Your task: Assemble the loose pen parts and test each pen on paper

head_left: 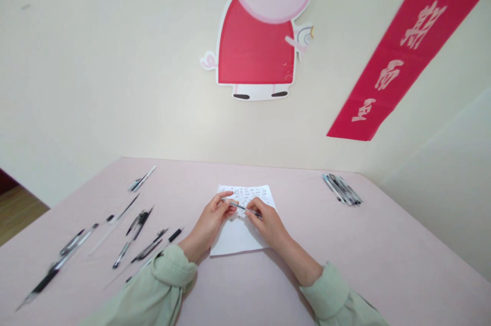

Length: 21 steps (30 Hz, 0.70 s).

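Both of my hands hold one slim pen (240, 207), slanted above a sheet of white paper (240, 236). Fingers of my left hand (213, 218) pinch its left end, with the index finger stretched along it. My right hand (268, 221) grips the dark right end between thumb and fingers. Handwritten or printed marks cover the upper part of the paper, while the lower part is blank. Whether the pen is whole or in parts is too small to tell.
On the left of the pink-covered table (230, 295) lie several pen parts, among them black-and-clear pens (134, 236) and a thin white tube (115, 229). A bundle of pens (342, 189) rests at the back right. Behind stands a wall with a pink pig cutout (256, 45) and a red banner (402, 50).
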Motion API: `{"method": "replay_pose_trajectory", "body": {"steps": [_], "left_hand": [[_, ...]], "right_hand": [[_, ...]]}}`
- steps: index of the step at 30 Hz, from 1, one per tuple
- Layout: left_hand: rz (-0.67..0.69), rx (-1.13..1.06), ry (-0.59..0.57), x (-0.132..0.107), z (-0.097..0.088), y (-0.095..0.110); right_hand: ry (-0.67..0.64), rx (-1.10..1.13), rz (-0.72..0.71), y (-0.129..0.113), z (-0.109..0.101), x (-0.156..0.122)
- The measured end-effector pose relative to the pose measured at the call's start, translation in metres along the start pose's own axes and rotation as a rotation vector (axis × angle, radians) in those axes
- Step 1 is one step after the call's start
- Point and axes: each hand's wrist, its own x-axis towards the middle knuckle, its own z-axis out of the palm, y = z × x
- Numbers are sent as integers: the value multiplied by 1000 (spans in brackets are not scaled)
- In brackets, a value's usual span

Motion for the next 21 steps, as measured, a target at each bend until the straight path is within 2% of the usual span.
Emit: {"method": "replay_pose_trajectory", "body": {"steps": [5,12,21], "left_hand": [[-12,-74,3,2,-1,-2],[-101,-159,-8,3,0,-4],[-159,-177,-44,-2,5,2]], "right_hand": [[10,45,23,2,2,2],[17,79,29,-3,1,1],[-81,219,106,-6,2,-1]]}}
